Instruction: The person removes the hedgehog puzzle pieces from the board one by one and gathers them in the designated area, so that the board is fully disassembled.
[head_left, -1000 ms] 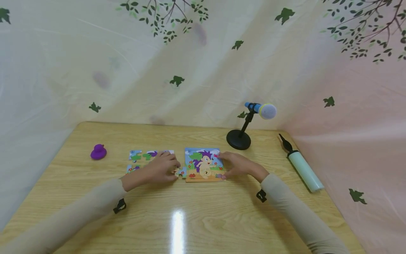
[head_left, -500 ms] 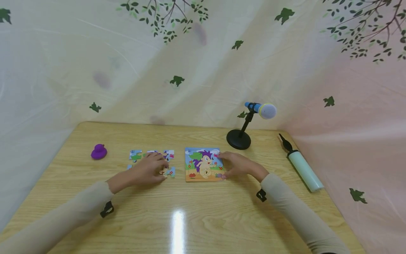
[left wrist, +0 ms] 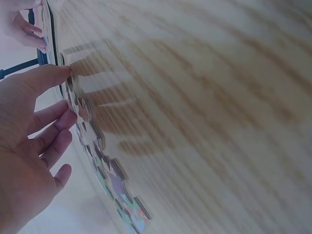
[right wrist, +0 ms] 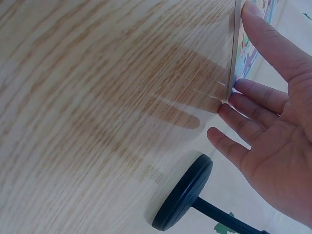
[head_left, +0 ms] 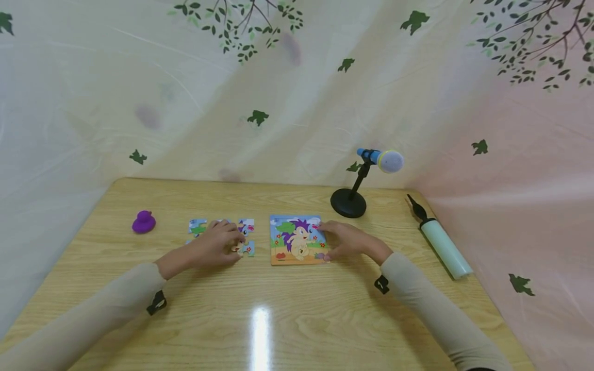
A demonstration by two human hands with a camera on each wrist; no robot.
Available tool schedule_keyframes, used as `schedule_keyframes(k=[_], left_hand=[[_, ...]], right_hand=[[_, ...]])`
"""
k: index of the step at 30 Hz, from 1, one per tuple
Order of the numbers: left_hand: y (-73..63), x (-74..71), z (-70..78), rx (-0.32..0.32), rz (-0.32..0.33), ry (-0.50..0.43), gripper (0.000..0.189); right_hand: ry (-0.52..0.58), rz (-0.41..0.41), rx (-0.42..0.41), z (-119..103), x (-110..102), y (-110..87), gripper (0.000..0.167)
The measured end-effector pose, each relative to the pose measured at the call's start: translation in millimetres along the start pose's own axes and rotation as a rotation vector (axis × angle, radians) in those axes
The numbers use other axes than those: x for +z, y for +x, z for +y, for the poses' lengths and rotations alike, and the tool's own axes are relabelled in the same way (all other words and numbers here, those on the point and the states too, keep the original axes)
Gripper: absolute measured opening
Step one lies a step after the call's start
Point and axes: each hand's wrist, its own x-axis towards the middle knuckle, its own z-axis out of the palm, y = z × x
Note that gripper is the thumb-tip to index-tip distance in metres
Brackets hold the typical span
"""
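Observation:
My left hand [head_left: 211,246] is over several loose jigsaw pieces [head_left: 197,225] on the table, covering part of them. Its thumb and fingers are at opposite edges of a jigsaw piece [head_left: 237,249], pinching it beside a blue-edged piece [head_left: 249,249]. In the left wrist view, the thumb and fingertips of the left hand [left wrist: 29,122] meet the thin piece edges. To the right lies a square puzzle board [head_left: 299,240] picturing a purple-haired hedgehog. My right hand [head_left: 350,241] touches its right side, thumb low and fingers [right wrist: 261,95] at the edge, fairly straight.
A purple rubber duck [head_left: 144,222] sits at the left. Behind the board stands a blue toy microphone [head_left: 380,159] on a black stand [head_left: 348,203]. A pale green hand pump [head_left: 445,248] lies near the right edge of the wooden table [head_left: 297,319].
My left hand has drawn back leftward from the puzzle board, and the blue-edged piece moved left with it, away from the board. The right hand and the board have stayed in place.

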Motion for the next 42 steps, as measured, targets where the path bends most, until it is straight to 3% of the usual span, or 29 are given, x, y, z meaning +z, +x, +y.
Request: schedule_keyframes(k=[19, 42], left_hand=[[2.5, -0.6, -3.6, -0.039, -0.054, -0.053, 0.029], [3.7, -1.8, -3.6, -0.053, -0.042, -0.056, 0.032]], right_hand=[[-0.005, -0.003, 0.015, -1.9, 0.8, 0.5, 0.086], [0.001, -0.01, 0.01, -1.9, -1.2, 0.9, 0.087]])
